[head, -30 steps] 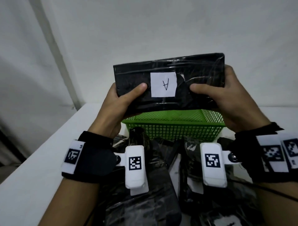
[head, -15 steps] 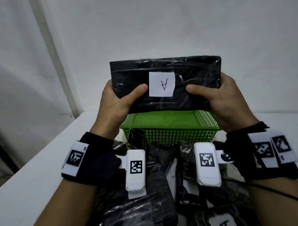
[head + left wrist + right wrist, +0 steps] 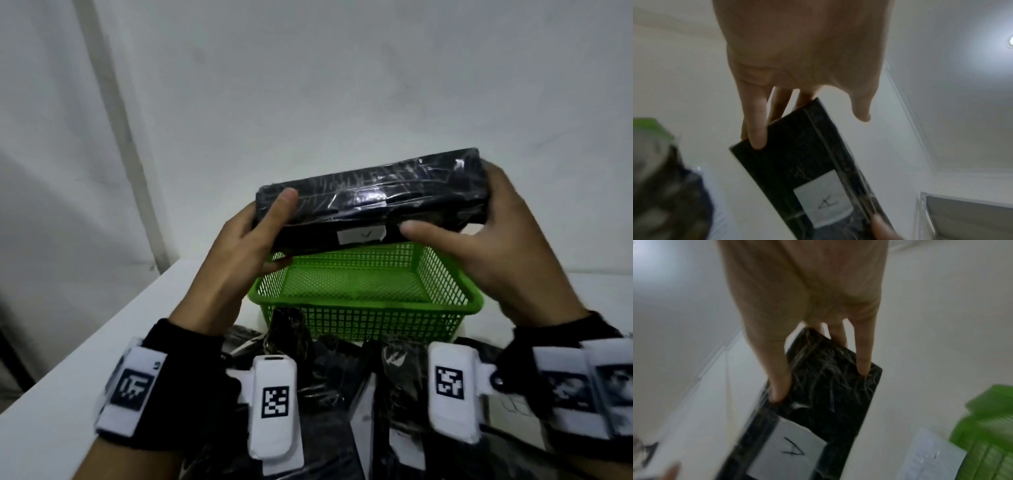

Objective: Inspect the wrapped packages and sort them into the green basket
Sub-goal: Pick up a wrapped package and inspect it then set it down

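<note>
A black plastic-wrapped package [image 3: 370, 202] hangs in the air above the green mesh basket [image 3: 359, 306], tilted so that its white label [image 3: 361, 235] marked "A" faces down and toward me. My left hand [image 3: 253, 240] grips its left end, thumb on the upper face and fingers [image 3: 756, 123] underneath. At the right end my right hand [image 3: 479, 240] holds it the same way, thumb near the label. The wrist views show the package [image 3: 803, 162] [image 3: 828, 386] and the label [image 3: 789, 449] between my fingers. Nothing shows inside the basket.
A pile of black wrapped packages [image 3: 329, 394] lies on the white table [image 3: 85, 359] between me and the basket. A clear bag with a paper [image 3: 929, 456] lies beside the basket [image 3: 986, 426]. A white wall stands close behind. The table's left edge runs diagonally.
The package has tipped from upright, label facing me, to nearly flat with the label turned down, and both hands have lowered it over the basket.
</note>
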Demonstrator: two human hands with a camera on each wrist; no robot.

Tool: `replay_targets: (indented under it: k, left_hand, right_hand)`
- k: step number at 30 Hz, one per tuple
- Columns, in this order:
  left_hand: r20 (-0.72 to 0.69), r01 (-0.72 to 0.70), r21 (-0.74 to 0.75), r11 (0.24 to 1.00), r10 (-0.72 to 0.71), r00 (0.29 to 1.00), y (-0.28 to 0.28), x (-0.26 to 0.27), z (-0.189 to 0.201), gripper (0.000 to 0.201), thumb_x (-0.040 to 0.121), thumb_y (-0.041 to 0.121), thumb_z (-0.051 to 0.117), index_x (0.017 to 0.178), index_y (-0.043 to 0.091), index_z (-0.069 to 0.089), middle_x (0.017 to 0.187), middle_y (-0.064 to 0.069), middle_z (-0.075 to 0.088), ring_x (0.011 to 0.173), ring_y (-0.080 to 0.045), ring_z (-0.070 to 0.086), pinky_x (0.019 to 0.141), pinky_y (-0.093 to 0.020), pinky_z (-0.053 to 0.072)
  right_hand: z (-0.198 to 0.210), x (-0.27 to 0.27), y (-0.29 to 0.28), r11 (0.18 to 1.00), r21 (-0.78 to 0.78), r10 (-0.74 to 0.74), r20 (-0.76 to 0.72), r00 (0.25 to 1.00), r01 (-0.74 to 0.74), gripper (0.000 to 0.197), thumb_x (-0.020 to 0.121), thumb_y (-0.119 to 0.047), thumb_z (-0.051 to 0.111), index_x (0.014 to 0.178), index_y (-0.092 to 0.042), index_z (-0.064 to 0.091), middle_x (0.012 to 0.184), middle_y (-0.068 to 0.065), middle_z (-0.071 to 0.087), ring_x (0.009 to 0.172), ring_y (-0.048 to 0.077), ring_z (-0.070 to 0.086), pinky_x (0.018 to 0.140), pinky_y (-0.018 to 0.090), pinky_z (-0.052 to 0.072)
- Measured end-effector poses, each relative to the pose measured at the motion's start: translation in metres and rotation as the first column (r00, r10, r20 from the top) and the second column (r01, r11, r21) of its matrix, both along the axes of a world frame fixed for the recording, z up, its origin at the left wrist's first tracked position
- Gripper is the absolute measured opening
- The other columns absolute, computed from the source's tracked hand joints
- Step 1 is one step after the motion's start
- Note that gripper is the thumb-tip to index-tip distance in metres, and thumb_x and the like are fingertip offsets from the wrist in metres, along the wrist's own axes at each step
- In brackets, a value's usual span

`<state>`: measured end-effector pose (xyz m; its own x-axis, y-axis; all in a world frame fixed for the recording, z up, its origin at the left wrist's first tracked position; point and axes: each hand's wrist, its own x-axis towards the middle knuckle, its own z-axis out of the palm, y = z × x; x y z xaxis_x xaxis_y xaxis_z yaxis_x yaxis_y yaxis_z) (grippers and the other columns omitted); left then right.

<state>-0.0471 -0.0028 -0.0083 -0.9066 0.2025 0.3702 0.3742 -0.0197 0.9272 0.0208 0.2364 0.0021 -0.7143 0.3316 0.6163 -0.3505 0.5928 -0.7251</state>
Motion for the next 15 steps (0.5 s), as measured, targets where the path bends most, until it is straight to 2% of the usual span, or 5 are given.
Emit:
replay_targets:
  k: [3, 5, 8, 11, 15]
  left_hand:
    - [-0.093, -0.070, 0.055, 0.996, 0.075, 0.993, 0.011, 0.000, -0.005, 0.048, 0.071, 0.058, 0.079, 0.105, 0.031, 0.059, 0.101, 0.005, 0.070, 0.095, -0.014, 0.071, 0.081, -0.039, 0.059]
    - [-0.183, -0.134, 0.036, 0.990, 0.138, 0.973, 0.013, 0.001, -0.008, 0.053, 0.061, 0.056, 0.082, 0.101, 0.034, 0.055, 0.098, 0.004, 0.066, 0.090, -0.014, 0.069, 0.084, -0.045, 0.059]
    - [-0.255, -0.212, 0.068, 0.975, 0.222, 0.941, 0.009, 0.004, -0.005, 0.055, 0.057, 0.052, 0.084, 0.099, 0.033, 0.055, 0.096, 0.007, 0.066, 0.092, -0.019, 0.070, 0.087, -0.053, 0.057]
    - [-0.340, -0.284, 0.080, 0.956, 0.293, 0.894, 0.004, 0.004, -0.003, 0.053, 0.059, 0.046, 0.086, 0.100, 0.030, 0.056, 0.094, 0.015, 0.065, 0.092, -0.014, 0.069, 0.090, -0.048, 0.056]
    - [-0.397, -0.303, 0.094, 0.948, 0.315, 0.862, 0.000, 0.003, 0.000, 0.047, 0.072, 0.039, 0.083, 0.107, 0.026, 0.054, 0.104, 0.013, 0.064, 0.099, -0.010, 0.066, 0.090, -0.040, 0.056]
  right_hand:
    - [0.002, 0.000, 0.002, 0.951, -0.246, 0.171, -0.078, 0.982, -0.185, 0.070, 0.063, -0.056, 0.083, 0.125, -0.037, 0.059, 0.108, -0.012, 0.070, 0.102, 0.006, 0.070, 0.100, 0.037, 0.054]
    - [-0.001, -0.001, -0.001, 0.977, -0.163, 0.124, -0.092, 0.988, -0.138, 0.062, 0.068, -0.046, 0.085, 0.123, -0.036, 0.059, 0.109, -0.006, 0.069, 0.103, 0.012, 0.069, 0.099, 0.042, 0.055]
    - [-0.005, 0.000, -0.011, 0.995, -0.076, 0.047, -0.176, 0.983, -0.061, 0.049, 0.074, -0.032, 0.088, 0.113, -0.027, 0.059, 0.103, -0.012, 0.067, 0.097, 0.006, 0.068, 0.090, 0.031, 0.056]
    - [-0.010, -0.004, -0.018, 0.996, -0.082, 0.016, -0.223, 0.975, -0.035, 0.047, 0.073, -0.027, 0.089, 0.109, -0.021, 0.060, 0.096, -0.017, 0.066, 0.090, -0.004, 0.066, 0.083, 0.016, 0.052]
    - [-0.012, -0.010, -0.018, 0.998, -0.053, 0.013, -0.241, 0.970, -0.027, 0.049, 0.072, -0.029, 0.090, 0.108, -0.020, 0.058, 0.104, -0.019, 0.062, 0.103, -0.003, 0.061, 0.092, 0.017, 0.048]
